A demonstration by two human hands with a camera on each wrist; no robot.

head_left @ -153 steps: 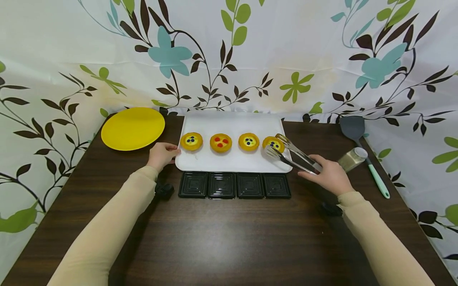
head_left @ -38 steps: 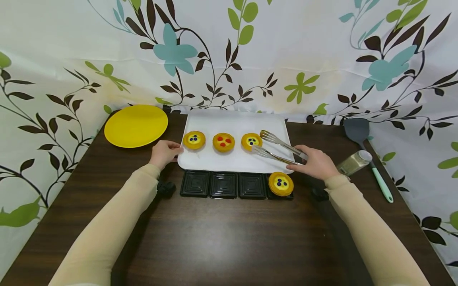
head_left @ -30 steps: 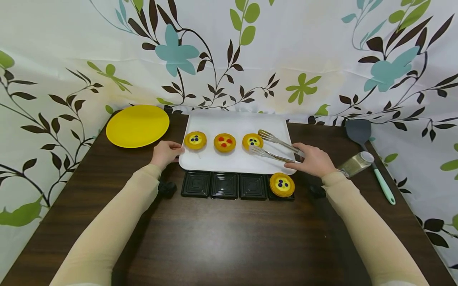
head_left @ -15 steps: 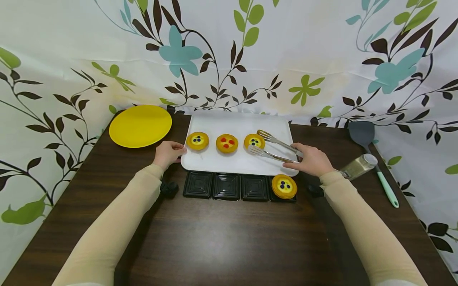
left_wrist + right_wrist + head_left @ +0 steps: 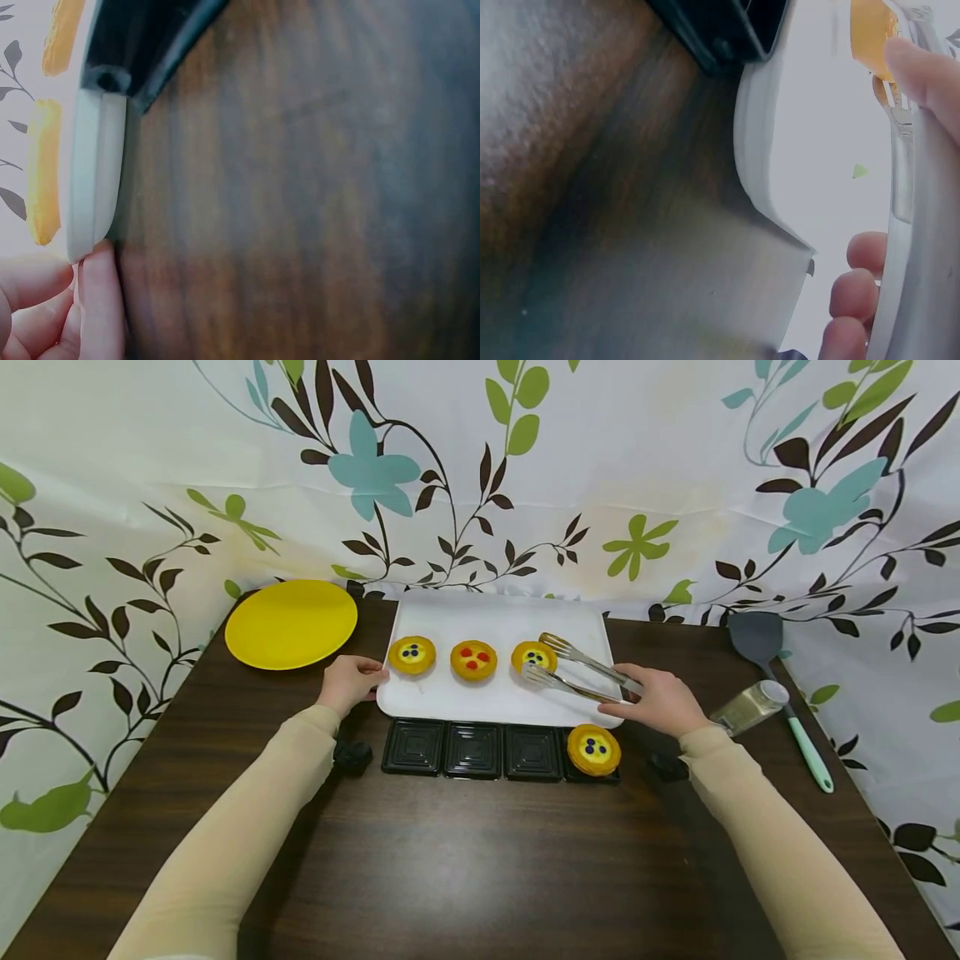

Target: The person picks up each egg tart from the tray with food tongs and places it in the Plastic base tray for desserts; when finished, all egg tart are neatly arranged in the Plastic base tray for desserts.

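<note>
Fingers of the right hand [image 5: 663,700] clamp metal tongs [image 5: 582,691] astride the rightmost tart [image 5: 528,655] on the white tray [image 5: 450,700], whose edge the left hand [image 5: 349,683] pinches, and too hard a squeeze could dent that tart.

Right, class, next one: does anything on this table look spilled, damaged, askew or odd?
Nothing looks spilled or damaged. The jar appears slanted in the head view, though whether it really tilts is unclear. The tarts, white tray and black containers look orderly.
</note>
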